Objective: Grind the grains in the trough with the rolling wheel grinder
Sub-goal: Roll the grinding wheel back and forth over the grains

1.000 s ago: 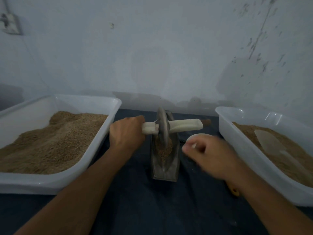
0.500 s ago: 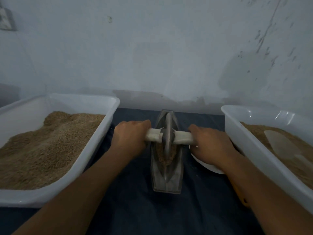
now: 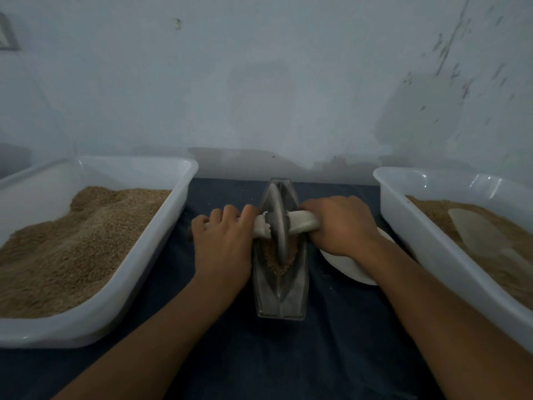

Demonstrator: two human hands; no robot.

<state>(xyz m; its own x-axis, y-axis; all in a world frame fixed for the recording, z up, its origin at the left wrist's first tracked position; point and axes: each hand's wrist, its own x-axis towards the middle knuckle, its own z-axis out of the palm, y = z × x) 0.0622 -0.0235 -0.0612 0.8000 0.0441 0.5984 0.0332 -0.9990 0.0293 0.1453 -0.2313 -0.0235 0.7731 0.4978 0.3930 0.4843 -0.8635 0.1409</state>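
Left hand (image 3: 222, 243) and right hand (image 3: 343, 226) are both grasping the wrapped axle (image 3: 302, 222).
Wheel (image 3: 279, 226) is sitting in trough (image 3: 281, 298) on grains (image 3: 271, 252); advice: pressing evenly, rolling straight.

Your single head view looks forward and down from above your forearms, close over the trough (image 3: 279, 272), which sits centred in the frame. It faces the wall (image 3: 259, 82) straight behind the trough and takes in the surface (image 3: 259, 356) to either side of it.
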